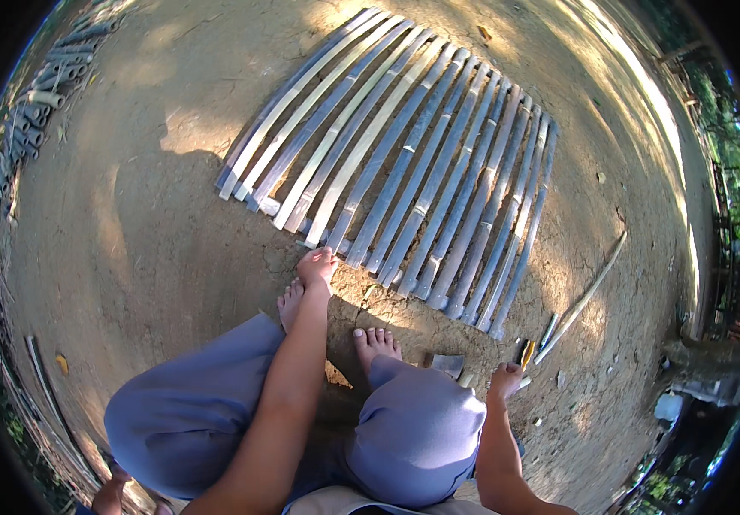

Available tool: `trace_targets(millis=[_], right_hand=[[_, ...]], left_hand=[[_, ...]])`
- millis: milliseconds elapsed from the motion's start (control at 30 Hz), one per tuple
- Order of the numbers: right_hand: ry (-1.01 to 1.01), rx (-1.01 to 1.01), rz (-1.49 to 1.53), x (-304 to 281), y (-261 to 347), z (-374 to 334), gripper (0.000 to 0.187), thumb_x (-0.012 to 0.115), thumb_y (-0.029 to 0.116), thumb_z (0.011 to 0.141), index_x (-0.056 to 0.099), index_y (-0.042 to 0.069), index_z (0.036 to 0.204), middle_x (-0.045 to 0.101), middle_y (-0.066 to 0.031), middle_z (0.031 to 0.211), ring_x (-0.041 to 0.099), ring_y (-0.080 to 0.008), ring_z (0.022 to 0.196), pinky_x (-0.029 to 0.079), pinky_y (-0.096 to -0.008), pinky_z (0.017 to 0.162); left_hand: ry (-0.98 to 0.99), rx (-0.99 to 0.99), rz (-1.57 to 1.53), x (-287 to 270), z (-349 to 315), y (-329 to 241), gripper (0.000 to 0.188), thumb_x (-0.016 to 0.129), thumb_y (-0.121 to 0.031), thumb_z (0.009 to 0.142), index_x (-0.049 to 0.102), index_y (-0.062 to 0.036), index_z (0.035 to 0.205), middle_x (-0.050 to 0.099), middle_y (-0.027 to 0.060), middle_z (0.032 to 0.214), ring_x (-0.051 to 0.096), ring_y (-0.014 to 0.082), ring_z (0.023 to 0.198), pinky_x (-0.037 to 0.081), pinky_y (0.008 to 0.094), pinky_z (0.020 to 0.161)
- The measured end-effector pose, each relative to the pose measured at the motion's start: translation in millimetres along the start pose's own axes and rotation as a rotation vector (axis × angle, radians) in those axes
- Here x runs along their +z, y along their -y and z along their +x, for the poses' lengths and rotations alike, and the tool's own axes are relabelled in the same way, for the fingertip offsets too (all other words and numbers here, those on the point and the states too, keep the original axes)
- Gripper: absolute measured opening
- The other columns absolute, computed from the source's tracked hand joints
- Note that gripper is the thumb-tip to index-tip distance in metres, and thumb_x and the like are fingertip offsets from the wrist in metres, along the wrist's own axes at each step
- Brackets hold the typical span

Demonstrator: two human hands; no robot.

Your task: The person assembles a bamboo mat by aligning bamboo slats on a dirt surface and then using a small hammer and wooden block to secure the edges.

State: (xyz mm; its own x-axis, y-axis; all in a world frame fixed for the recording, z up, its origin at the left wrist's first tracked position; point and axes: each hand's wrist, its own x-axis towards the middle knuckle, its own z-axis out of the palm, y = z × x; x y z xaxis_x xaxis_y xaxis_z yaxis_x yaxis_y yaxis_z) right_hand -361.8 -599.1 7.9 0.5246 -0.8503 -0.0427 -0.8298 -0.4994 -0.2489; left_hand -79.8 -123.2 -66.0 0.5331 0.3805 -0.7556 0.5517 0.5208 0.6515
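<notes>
A panel of split bamboo slats (421, 163), some grey and some pale, lies on the ground in front of me over cross pieces. My left hand (318, 266) is closed at the near end of the slats, left of the middle. Whatever its fingers pinch is too small to make out. Low on the right, my right hand (505, 380) is closed around a tool with a yellow-and-black grip (527, 353), perhaps pliers; its exact kind is unclear. Between my right foot and that hand, a flat dark metal blade (447, 365) rests on the dirt.
A long pale stick (584, 296) and a short dark tube (548, 330) lie at the right. Cut bamboo poles (31, 124) are piled at the far left. My bare feet (377, 348) stand by the panel's near edge. Another person's foot (111, 493) shows at lower left.
</notes>
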Motion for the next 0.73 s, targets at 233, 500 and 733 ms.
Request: trace_targets(millis=[233, 500, 733], right_hand=[[0.34, -0.427, 0.814, 4.0, 250.4, -61.3, 0.022, 0.066, 0.004, 0.096, 0.067, -0.003, 0.117, 0.075, -0.0135, 0.095, 0.073, -0.0171, 0.082, 0.064, -0.0282, 0.069], [0.675, -0.727, 0.787, 110.1, 429.7, -132.5, 0.009, 0.075, 0.012, 0.09, 0.075, 0.006, 0.098, 0.077, -0.0103, 0.089, 0.074, -0.0165, 0.08, 0.059, -0.0297, 0.068], [0.664, -0.747, 0.579, 133.6, 442.9, -155.3, 0.009, 0.073, 0.017, 0.091, 0.075, 0.009, 0.097, 0.078, -0.0122, 0.091, 0.076, -0.0243, 0.082, 0.059, -0.0339, 0.074]], left_hand=[[-0.013, 0.049, -0.026, -4.5, -14.8, -5.8, 0.015, 0.072, -0.005, 0.094, 0.068, 0.0054, 0.104, 0.072, 0.0129, 0.096, 0.07, 0.0191, 0.082, 0.061, 0.0295, 0.071], [-0.21, 0.187, 0.21, 7.5, -33.5, -14.7, 0.024, 0.078, -0.011, 0.087, 0.068, 0.0061, 0.1, 0.073, 0.0111, 0.08, 0.069, 0.0138, 0.071, 0.055, 0.0257, 0.063], [-0.205, 0.636, 0.483, 8.0, -50.6, -31.6, 0.025, 0.083, -0.017, 0.08, 0.074, -0.003, 0.1, 0.074, 0.0113, 0.091, 0.071, 0.0245, 0.074, 0.057, 0.0375, 0.073]])
